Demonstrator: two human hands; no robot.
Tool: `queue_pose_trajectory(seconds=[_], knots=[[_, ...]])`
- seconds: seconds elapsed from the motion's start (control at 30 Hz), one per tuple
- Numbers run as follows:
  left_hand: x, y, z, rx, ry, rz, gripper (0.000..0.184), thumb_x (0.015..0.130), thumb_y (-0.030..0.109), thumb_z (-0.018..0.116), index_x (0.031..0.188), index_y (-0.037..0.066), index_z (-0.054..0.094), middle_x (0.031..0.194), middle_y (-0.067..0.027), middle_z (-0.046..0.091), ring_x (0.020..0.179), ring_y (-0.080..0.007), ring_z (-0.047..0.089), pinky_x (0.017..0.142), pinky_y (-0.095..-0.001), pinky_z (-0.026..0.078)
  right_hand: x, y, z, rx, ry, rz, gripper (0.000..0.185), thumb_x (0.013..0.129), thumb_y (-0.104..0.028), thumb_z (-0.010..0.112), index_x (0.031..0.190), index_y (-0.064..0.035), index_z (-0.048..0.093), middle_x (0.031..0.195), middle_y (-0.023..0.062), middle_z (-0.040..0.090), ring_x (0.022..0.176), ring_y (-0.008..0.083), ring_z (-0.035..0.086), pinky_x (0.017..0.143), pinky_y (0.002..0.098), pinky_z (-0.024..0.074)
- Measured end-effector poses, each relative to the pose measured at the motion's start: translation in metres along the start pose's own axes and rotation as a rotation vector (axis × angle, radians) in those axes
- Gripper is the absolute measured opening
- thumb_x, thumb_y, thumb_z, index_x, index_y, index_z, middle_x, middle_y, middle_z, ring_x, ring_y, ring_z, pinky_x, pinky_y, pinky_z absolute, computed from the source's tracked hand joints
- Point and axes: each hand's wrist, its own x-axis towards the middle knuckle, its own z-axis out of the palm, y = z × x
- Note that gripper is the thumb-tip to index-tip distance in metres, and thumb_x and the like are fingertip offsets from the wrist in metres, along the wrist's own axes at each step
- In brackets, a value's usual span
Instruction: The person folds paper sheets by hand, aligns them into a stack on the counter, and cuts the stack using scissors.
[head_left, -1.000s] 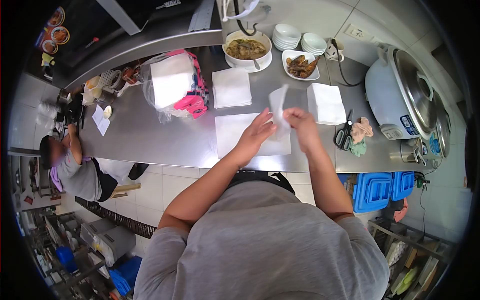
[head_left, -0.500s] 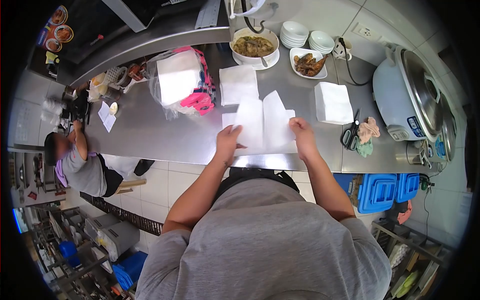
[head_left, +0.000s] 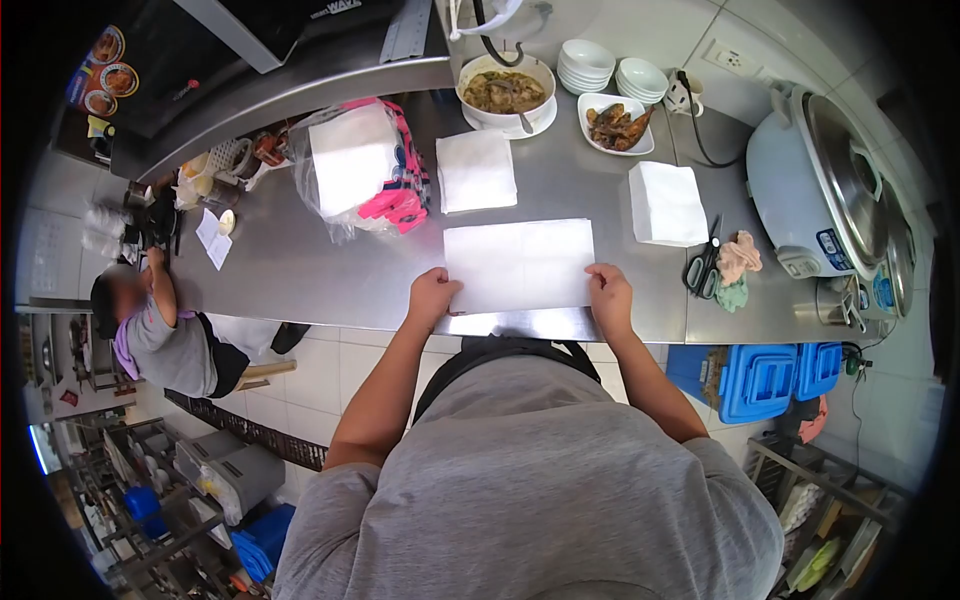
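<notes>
A: "Well, what was observed?"
B: "Left hand (head_left: 435, 295) and right hand (head_left: 611, 295), apart, touched opposite edges of the white paper (head_left: 520, 262) between them (pinched or not, couldn't tell). Scissors (head_left: 708, 257) lay rightward."

Bright light glares off the steel counter (head_left: 375, 272); the warped edges fade black.

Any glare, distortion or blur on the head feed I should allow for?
Head view: fisheye bending bows the grey stainless-steel counter, corners black; head view: bright glare on its front edge; the white rectangular paper sheets look nearly washed out; bare left hand and right hand show without obvious blur.
</notes>
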Motion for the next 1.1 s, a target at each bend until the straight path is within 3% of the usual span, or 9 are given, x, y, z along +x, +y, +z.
queue_pose_trajectory(seconds=[0.03, 0.13, 0.43, 0.53, 0.63, 0.73, 0.83, 0.93, 1.1], knots=[[0.001, -0.001, 0.000, 0.013, -0.004, -0.003, 0.015, 0.076, 0.009, 0.067, 0.074, -0.002, 0.058, 0.067, -0.0099, 0.059, 0.055, -0.0182, 0.061, 0.043, -0.0341, 0.056, 0.001, -0.002, 0.000, -0.022, 0.017, -0.049, 0.013, 0.084, -0.001, 0.055, 0.090, -0.0020, 0.067, 0.086, 0.0174, 0.064, 0.075, 0.0321, 0.063, 0.070, 0.0379, 0.0502], [0.000, 0.001, 0.000, -0.026, -0.004, -0.023, 0.015, 0.076, 0.009, 0.067, 0.074, -0.002, 0.057, 0.067, -0.0097, 0.058, 0.055, -0.0188, 0.061, 0.043, -0.0344, 0.056, 0.002, -0.010, -0.001, -0.034, -0.006, -0.004, 0.013, 0.083, -0.001, 0.055, 0.090, -0.0015, 0.067, 0.087, 0.0174, 0.064, 0.077, 0.0342, 0.062, 0.071, 0.0387, 0.0504], [0.003, 0.000, 0.003, -0.107, 0.009, -0.087, 0.017, 0.075, 0.006, 0.066, 0.067, -0.001, 0.053, 0.068, -0.0103, 0.058, 0.055, -0.0194, 0.063, 0.041, -0.0334, 0.056, 0.004, -0.009, 0.000, -0.057, -0.022, -0.025, 0.013, 0.081, -0.001, 0.056, 0.090, -0.0005, 0.066, 0.086, 0.0172, 0.063, 0.076, 0.0344, 0.062, 0.070, 0.0389, 0.0504], [0.005, -0.004, 0.002, -0.048, -0.010, -0.059, 0.017, 0.079, 0.014, 0.068, 0.084, 0.001, 0.058, 0.065, -0.0087, 0.059, 0.052, -0.0198, 0.061, 0.041, -0.0330, 0.052, 0.005, -0.017, -0.005, -0.050, -0.090, 0.047, 0.014, 0.080, -0.001, 0.057, 0.093, 0.0001, 0.064, 0.091, 0.0184, 0.062, 0.079, 0.0352, 0.062, 0.072, 0.0392, 0.0504], [-0.005, 0.019, -0.001, 0.501, 0.113, -0.067, 0.038, 0.080, 0.026, 0.071, 0.101, -0.001, 0.056, 0.090, -0.0195, 0.063, 0.084, -0.0345, 0.065, 0.070, -0.0492, 0.056, 0.012, -0.046, -0.015, -0.191, -0.057, 0.021, 0.019, 0.080, -0.003, 0.060, 0.099, -0.0010, 0.062, 0.102, 0.0188, 0.059, 0.090, 0.0356, 0.060, 0.078, 0.0404, 0.0495], [-0.036, 0.065, 0.009, 0.717, 0.369, 0.264, 0.064, 0.080, 0.035, 0.071, 0.127, 0.000, 0.045, 0.123, -0.0234, 0.053, 0.114, -0.0383, 0.052, 0.094, -0.0545, 0.042, 0.022, -0.067, -0.001, -0.116, 0.066, -0.363, 0.025, 0.080, -0.005, 0.063, 0.105, -0.0028, 0.060, 0.113, 0.0180, 0.056, 0.103, 0.0365, 0.056, 0.087, 0.0420, 0.0475], [-0.010, 0.054, 0.033, 0.834, 0.205, 0.528, 0.071, 0.083, 0.033, 0.065, 0.140, 0.002, 0.036, 0.147, -0.0227, 0.031, 0.136, -0.0369, 0.032, 0.107, -0.0570, 0.029, 0.024, -0.110, 0.035, 0.141, -0.140, -0.391, 0.033, 0.085, -0.011, 0.065, 0.117, -0.0030, 0.058, 0.127, 0.0197, 0.052, 0.118, 0.0367, 0.050, 0.100, 0.0416, 0.0424], [0.020, 0.013, 0.061, 1.150, 0.240, 0.737, 0.071, 0.088, 0.034, 0.054, 0.147, 0.004, 0.028, 0.154, -0.0203, 0.022, 0.145, -0.0362, 0.016, 0.113, -0.0594, 0.012, 0.021, -0.117, 0.087, 0.250, -0.267, -0.496, 0.046, 0.087, -0.017, 0.063, 0.128, 0.0007, 0.052, 0.137, 0.0205, 0.046, 0.127, 0.0371, 0.043, 0.107, 0.0433, 0.0354], [0.016, 0.007, 0.065, 1.066, 0.142, 0.551, 0.068, 0.092, 0.033, 0.043, 0.150, 0.004, 0.023, 0.158, -0.0163, 0.015, 0.147, -0.0323, 0.008, 0.114, -0.0590, 0.005, 0.012, -0.092, 0.106, -0.133, -0.401, -0.394, 0.057, 0.092, -0.032, 0.055, 0.137, 0.0001, 0.044, 0.146, 0.0198, 0.037, 0.137, 0.0354, 0.032, 0.113, 0.0484, 0.0229]])
